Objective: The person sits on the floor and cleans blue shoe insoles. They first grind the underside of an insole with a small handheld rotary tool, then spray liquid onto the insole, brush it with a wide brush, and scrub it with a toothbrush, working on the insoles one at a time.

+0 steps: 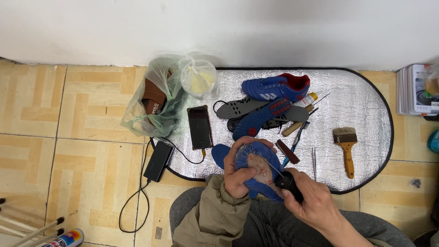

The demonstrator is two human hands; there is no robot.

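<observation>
The left hand (238, 173) grips a blue shoe upper (256, 171), its open underside turned up. The right hand (313, 206), at five o'clock of it, holds a black-handled awl (287, 181) whose thin metal shaft lies across the upper's inside. On the silver foil mat (361, 100) at twelve o'clock lie a blue football boot (274, 87) and a blue studded sole (258, 119). A dark phone (200, 127) lies at ten o'clock, a paintbrush (346, 146) at three o'clock.

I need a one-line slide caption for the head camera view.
Left hand holds a blue shoe while right hand works it with an awl.
</observation>
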